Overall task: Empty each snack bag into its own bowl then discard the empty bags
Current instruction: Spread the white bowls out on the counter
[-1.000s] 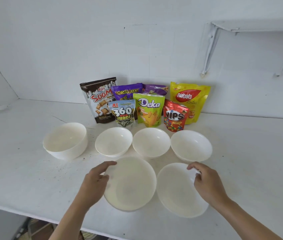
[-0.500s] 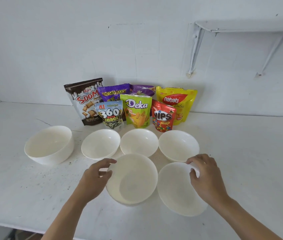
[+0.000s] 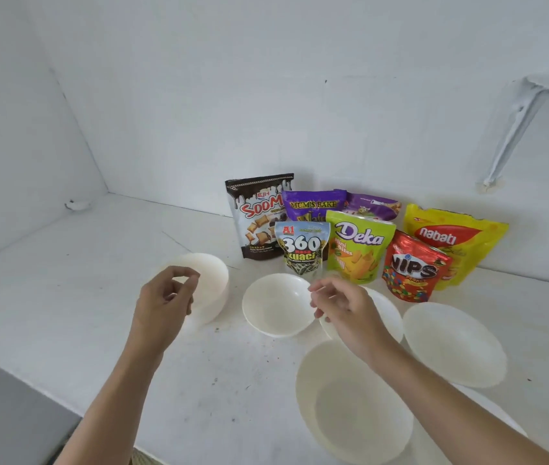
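Note:
Several sealed snack bags stand against the back wall: Soom [image 3: 259, 216], Mum's Bake [image 3: 313, 206], a second purple bag [image 3: 373, 206], 360 Kuaci [image 3: 301, 246], Deka [image 3: 360, 250], Nips [image 3: 414, 266] and Nabati [image 3: 454, 239]. In front of them sit empty white bowls: a deep one [image 3: 214, 283], a small one [image 3: 276, 303], one partly hidden [image 3: 385, 313], a wide one [image 3: 454, 344] and a near one [image 3: 353, 404]. My left hand [image 3: 165, 297] hovers before the deep bowl, fingers loosely curled, holding nothing. My right hand [image 3: 340, 307] hovers over the hidden bowl, also holding nothing.
The white counter [image 3: 98, 280] runs into a corner at the left, and its front edge [image 3: 48, 391] drops off at the lower left. A shelf bracket [image 3: 514, 129] hangs on the wall at the upper right. Another bowl [image 3: 504, 424] shows behind my right arm.
Both hands have let go of the two near bowls and lifted forward toward the bags. The view has swung left and closer.

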